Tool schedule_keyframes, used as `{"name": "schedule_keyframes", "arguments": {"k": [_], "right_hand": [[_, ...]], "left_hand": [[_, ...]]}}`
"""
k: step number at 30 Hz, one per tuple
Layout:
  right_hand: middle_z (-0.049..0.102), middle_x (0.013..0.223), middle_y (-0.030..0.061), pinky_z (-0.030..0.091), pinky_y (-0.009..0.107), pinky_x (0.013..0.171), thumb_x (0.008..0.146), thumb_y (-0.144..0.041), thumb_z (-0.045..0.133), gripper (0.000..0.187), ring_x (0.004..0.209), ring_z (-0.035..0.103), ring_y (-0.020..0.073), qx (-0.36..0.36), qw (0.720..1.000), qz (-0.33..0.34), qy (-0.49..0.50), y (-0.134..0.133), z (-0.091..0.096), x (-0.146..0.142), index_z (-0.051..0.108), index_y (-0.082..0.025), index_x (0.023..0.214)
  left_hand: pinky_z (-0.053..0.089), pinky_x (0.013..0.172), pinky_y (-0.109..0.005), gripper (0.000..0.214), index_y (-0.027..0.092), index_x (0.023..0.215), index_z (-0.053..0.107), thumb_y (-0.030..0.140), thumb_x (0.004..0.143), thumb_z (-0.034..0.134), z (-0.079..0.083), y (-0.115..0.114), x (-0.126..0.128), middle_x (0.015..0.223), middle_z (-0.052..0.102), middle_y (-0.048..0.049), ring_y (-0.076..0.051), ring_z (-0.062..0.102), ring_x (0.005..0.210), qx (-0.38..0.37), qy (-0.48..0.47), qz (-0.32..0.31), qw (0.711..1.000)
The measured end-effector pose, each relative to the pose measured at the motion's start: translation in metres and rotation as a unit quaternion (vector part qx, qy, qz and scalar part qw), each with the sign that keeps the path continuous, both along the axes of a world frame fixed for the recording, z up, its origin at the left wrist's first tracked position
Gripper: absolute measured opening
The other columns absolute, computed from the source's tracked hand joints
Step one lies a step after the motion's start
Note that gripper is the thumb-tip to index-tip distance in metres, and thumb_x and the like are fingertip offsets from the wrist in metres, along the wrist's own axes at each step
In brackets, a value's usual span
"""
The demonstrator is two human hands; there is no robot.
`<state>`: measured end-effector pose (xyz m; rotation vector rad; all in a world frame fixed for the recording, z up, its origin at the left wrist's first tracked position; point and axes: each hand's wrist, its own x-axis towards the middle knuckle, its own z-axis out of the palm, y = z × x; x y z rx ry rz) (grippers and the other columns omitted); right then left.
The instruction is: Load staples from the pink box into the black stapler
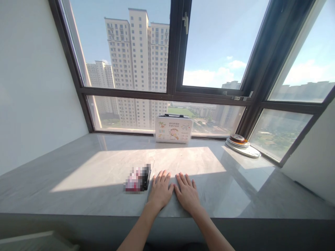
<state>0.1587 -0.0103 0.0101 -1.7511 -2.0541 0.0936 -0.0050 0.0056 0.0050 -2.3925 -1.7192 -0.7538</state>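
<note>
Both palms rest flat on a grey marble-look window sill (pixel 86 202). My left hand (pixel 161 190) lies with its fingers stretched out, holding nothing. Beside it, thumbs almost meeting, my right hand (pixel 187 191) is spread out too and holds nothing. Just left of my left hand is a small pink and black item (pixel 137 178), blurred into blocks so its kind is hidden. Farther back, a white case (pixel 174 129) with cartoon prints and a black handle stands upright against the window.
At the back right corner sits a stack of round plate-like items (pixel 238 141) on a flat white board (pixel 251 152). Dark window frames (pixel 125 94) run along the back, with a white handle (pixel 185 22). The sill's front edge lies under my forearms.
</note>
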Motion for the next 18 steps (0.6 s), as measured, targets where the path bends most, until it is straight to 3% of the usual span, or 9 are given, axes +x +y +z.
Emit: {"name": "schedule_keyframes", "arguments": {"k": [6, 18], "right_hand": [[0.027, 0.165, -0.0001, 0.010, 0.053, 0.120, 0.103, -0.050, 0.026, 0.056, 0.153, 0.017, 0.0299, -0.012, 0.999, -0.023, -0.039, -0.0016, 0.0006, -0.0044, 0.035, -0.034, 0.157], [0.023, 0.167, -0.0002, 0.007, 0.052, 0.121, 0.103, -0.050, 0.022, 0.058, 0.154, 0.012, 0.0285, -0.038, 0.997, -0.034, -0.063, -0.0020, 0.0036, -0.0070, 0.031, -0.033, 0.158]], "left_hand": [[0.024, 0.121, -0.053, 0.050, 0.031, 0.148, 0.045, 0.046, 0.102, 0.037, 0.0000, -0.0009, -0.0023, 0.159, 0.040, -0.0050, -0.027, 0.030, 0.149, 0.004, 0.011, 0.009, 1.000], [0.023, 0.121, -0.053, 0.050, 0.031, 0.149, 0.044, 0.047, 0.102, 0.035, -0.0017, -0.0044, 0.0007, 0.159, 0.040, -0.0049, -0.027, 0.029, 0.149, -0.003, 0.011, 0.026, 1.000]]}}
